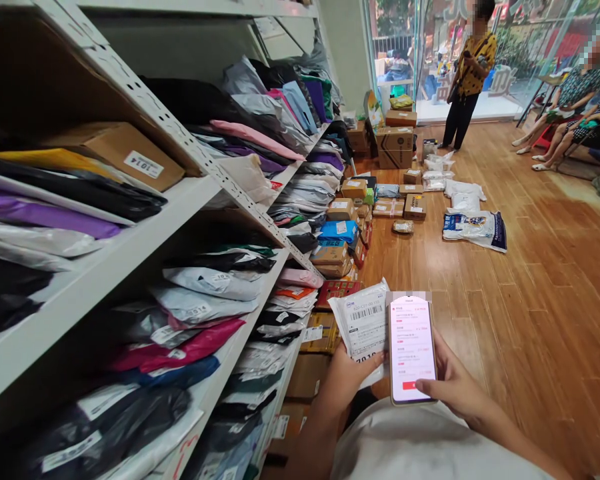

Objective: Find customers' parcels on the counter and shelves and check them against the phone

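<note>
Parcel (357, 317), white, with one barcode label (366, 311), is held in the left hand (349, 371), just left of the phone (411, 343), which shows a red button (409, 385) and is gripped by the right hand (449, 381); well left of the phone, a shelf (80, 293) bears bagged packets (45, 212) and one carton (125, 148) labelled 1014

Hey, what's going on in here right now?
A person's left hand holds a white labelled parcel, while the right hand holds a phone beside it, screen lit, with the thumb near a red button. Shelves packed with parcels stand to the left; more packages lie on the wooden floor ahead.
</note>
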A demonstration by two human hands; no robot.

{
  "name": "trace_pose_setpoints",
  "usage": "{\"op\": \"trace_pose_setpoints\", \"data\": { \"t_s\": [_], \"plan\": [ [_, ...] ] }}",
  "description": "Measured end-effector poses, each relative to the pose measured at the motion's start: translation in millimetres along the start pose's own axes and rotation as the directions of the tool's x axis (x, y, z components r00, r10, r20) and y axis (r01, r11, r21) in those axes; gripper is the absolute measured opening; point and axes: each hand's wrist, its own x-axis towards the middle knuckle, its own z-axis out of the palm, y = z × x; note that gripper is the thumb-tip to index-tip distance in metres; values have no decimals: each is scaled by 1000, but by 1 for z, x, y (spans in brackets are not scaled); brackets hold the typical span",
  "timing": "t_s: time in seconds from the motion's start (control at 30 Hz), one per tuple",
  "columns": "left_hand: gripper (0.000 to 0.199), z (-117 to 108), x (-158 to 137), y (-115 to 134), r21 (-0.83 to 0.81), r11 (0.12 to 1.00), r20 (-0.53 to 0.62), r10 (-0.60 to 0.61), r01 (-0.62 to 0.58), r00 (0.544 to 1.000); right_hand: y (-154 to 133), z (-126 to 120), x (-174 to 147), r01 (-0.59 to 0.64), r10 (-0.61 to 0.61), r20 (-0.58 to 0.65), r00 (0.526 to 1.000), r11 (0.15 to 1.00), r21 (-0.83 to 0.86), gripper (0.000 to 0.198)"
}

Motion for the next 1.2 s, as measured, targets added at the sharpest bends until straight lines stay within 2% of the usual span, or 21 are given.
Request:
{"op": "trace_pose_setpoints", "data": {
  "t_s": [0.27,0.5,0.73,0.9,1.2],
  "plan": [
    [50,-2,4,2,14,1000,-9,17,-16,1000,5,0,3,24,-24,4,1000,999,-32,97],
    [58,-3,7,0,-50,999,-33,-8,6,999,7,-2,5,49,-48,9,999,997,-59,95],
    [59,-6,11,-6,-58,997,-55,41,-44,998,5,-5,6,15,-12,40,999,996,-88,91],
    [59,-9,13,-10,-68,997,-56,35,-38,998,6,-1,6,19,-18,15,1000,1000,-24,97],
    [57,-7,10,-2,-78,997,-105,15,-23,994,7,0,7,-6,7,-24,1000,999,48,89]
  ]
}}
